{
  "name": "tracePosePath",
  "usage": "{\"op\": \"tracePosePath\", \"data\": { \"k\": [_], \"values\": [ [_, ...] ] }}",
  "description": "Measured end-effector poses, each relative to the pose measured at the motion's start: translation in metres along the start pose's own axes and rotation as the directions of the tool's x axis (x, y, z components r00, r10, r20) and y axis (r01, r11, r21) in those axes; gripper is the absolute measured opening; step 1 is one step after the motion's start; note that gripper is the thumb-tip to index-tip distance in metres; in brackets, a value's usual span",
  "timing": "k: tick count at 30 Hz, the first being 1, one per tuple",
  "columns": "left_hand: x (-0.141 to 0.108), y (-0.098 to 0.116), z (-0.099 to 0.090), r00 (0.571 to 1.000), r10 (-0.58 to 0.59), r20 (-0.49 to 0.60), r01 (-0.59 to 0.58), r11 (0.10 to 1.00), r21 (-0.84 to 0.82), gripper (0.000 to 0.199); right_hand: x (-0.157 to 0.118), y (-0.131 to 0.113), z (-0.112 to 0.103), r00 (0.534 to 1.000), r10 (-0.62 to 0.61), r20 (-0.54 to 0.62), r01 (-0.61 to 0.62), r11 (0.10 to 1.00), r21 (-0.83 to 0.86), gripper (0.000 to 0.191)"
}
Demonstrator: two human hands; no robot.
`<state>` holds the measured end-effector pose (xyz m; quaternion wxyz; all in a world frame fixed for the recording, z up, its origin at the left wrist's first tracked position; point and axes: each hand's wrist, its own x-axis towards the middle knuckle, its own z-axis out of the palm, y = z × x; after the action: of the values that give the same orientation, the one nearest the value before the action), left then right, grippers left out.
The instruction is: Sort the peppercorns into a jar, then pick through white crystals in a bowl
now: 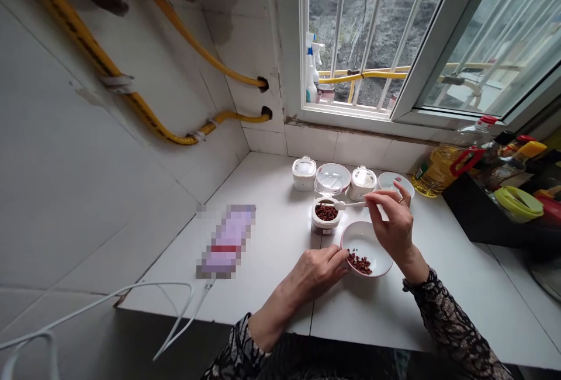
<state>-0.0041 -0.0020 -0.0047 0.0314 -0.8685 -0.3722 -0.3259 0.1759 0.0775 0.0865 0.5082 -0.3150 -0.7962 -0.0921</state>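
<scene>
One spoon (345,205), oil-bottle label (422,171) illegible

White spoon (340,206) at open jar (323,224) of reddish bits (326,212), upright white bowl (367,241), reddish heap (360,263) inside

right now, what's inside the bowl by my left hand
Dark reddish-brown bits lie piled at the near-left side of the white bowl. Your right hand covers its far-right part, and the surface under the pile is hidden.
</scene>
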Motion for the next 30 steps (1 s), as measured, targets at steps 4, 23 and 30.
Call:
{"op": "tracePosePath", "data": {
  "k": [4, 23, 30],
  "values": [
    [0.000, 0.000, -0.002, 1.000, 0.007, -0.005, -0.007, 1.000, -0.010, 0.017, -0.011, 0.015, -0.007, 0.977, 0.214, -0.020, -0.212, 0.974, 0.080, 0.010],
    [0.001, -0.003, -0.005, 0.998, 0.039, -0.050, -0.041, 0.999, -0.027, 0.018, -0.058, 0.031, -0.015, 0.949, 0.098, 0.299, -0.121, 0.991, 0.059, 0.014],
    [0.000, -0.003, -0.005, 0.999, 0.041, -0.033, -0.042, 0.998, -0.056, 0.018, -0.060, 0.027, -0.012, 0.942, 0.158, 0.296, -0.204, 0.970, 0.130, 0.012]
  ]
}}
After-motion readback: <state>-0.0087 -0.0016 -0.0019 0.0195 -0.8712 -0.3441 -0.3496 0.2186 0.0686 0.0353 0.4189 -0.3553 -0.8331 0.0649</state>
